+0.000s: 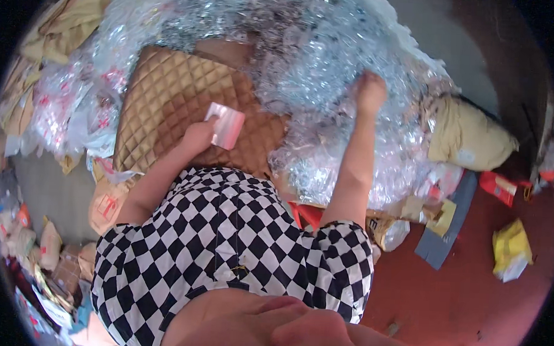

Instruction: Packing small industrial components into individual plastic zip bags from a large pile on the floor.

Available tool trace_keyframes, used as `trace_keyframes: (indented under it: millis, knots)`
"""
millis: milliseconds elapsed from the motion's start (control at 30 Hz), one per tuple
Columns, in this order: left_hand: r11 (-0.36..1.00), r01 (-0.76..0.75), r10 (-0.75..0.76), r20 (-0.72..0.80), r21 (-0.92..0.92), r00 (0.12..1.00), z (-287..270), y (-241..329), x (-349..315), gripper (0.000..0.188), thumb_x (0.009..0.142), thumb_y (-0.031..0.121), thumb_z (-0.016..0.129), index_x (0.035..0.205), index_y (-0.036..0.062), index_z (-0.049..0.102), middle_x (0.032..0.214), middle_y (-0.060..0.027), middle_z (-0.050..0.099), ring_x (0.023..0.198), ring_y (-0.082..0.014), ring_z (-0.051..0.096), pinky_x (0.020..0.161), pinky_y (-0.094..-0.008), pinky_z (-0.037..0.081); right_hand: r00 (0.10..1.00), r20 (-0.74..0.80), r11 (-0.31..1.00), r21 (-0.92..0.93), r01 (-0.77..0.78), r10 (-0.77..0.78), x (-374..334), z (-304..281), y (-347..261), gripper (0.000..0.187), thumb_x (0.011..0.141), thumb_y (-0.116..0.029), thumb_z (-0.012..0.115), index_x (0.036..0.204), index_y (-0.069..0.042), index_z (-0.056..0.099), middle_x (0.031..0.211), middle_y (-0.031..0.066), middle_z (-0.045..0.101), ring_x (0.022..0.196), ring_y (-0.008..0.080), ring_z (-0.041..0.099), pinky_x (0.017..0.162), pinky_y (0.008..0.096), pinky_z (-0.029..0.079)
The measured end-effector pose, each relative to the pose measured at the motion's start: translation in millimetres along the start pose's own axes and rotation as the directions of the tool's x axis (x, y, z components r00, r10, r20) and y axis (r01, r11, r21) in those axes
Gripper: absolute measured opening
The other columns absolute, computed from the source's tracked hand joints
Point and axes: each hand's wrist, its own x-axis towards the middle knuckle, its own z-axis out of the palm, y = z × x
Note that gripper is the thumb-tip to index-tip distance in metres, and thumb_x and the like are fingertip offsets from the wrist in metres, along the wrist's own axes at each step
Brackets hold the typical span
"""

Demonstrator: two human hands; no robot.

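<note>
My left hand (199,136) is closed on the near left edge of a small flat pink-and-white packet (229,126). It holds the packet above a brown quilted mat (150,115) that lies in front of me. My right hand (371,93) is stretched out over a big heap of shiny clear plastic packets (319,66). Its fingers are bunched together and a little blurred at the heap's surface. What they grip, if anything, I cannot make out.
Around the heap lie a stuffed beige sack (473,133) on the right and bags with red print (51,98) on the left. A yellow bag (512,248) and a grey-blue strip (446,227) rest on the red floor (432,297). Mixed packages (50,246) crowd the lower left.
</note>
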Motion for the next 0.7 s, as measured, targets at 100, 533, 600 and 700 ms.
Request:
trace_keyframes:
  millis: [100, 533, 600, 700]
  knots:
    - [0.987, 0.046, -0.051, -0.027, -0.155, 0.998, -5, -18, -10, 0.016, 0.085, 0.017, 0.054, 0.094, 0.0075, 0.063, 0.085, -0.0179, 0.067, 0.084, -0.0393, 0.065, 0.071, -0.0472, 0.051, 0.846, 0.241, 0.781, 0.327, -0.532, 0.476, 19, -16, -20, 0.019, 0.084, -0.020, 0.064, 0.098, -0.010, 0.072, 0.098, 0.0096, 0.070, 0.094, 0.0239, 0.065, 0.081, 0.0358, 0.050]
    - [0.706, -0.242, -0.062, -0.399, -0.666, 0.915, -100, -89, -35, 0.013, 0.084, 0.018, 0.068, 0.083, 0.0045, 0.068, 0.079, -0.0115, 0.060, 0.072, -0.0261, 0.061, 0.064, -0.0345, 0.047, 0.801, 0.532, 0.566, 0.763, -0.312, -0.275, 86, 63, -339, 0.048, 0.081, -0.016, 0.071, 0.126, -0.006, 0.056, 0.112, 0.0094, 0.063, 0.101, 0.0180, 0.060, 0.084, 0.0308, 0.049]
    - [0.778, -0.099, -0.144, -0.329, -0.620, 0.933, -112, -91, -39, 0.013, 0.082, 0.015, 0.069, 0.078, 0.0034, 0.065, 0.078, -0.0118, 0.059, 0.070, -0.0239, 0.060, 0.063, -0.0346, 0.047, 0.808, 0.494, 0.583, 0.775, -0.244, -0.320, 101, 109, -390, 0.048, 0.080, -0.019, 0.071, 0.125, -0.005, 0.057, 0.113, 0.0137, 0.063, 0.102, 0.0240, 0.061, 0.088, 0.0354, 0.048]
    - [0.799, -0.247, -0.086, -0.511, -0.548, 0.855, -80, -103, -40, 0.012, 0.078, 0.014, 0.071, 0.080, 0.0044, 0.065, 0.077, -0.0120, 0.059, 0.072, -0.0302, 0.060, 0.063, -0.0386, 0.048, 0.826, 0.487, 0.756, 0.644, -0.119, -0.285, 115, 173, -421, 0.047, 0.079, -0.025, 0.072, 0.119, -0.005, 0.060, 0.109, 0.0176, 0.063, 0.101, 0.0318, 0.060, 0.087, 0.0418, 0.048]
